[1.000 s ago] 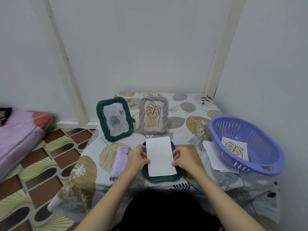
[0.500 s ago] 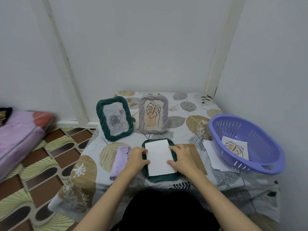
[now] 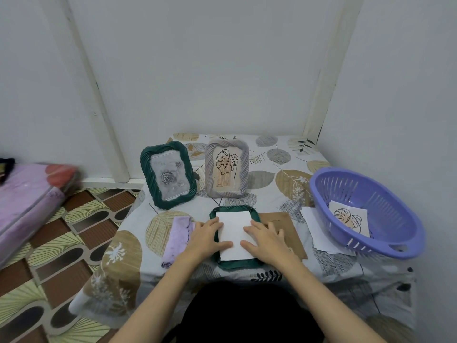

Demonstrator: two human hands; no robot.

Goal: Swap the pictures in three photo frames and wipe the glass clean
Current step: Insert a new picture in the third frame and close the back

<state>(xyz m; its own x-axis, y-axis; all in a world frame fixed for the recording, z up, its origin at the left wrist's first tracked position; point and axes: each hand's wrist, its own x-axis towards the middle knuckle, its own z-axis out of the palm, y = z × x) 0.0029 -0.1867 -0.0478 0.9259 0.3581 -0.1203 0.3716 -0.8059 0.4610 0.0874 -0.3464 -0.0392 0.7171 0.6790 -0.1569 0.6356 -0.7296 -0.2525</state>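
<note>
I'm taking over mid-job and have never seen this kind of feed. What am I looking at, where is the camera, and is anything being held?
There is no machine: a head-worn camera looks down at a person's bare hands. The left hand and right hand press flat on a white sheet lying in a face-down green frame; neither hand grips anything. Beside it lie a purple cloth and a brown backing board. Behind stand a green frame and a grey frame. A purple basket holds a leaf print.
</note>
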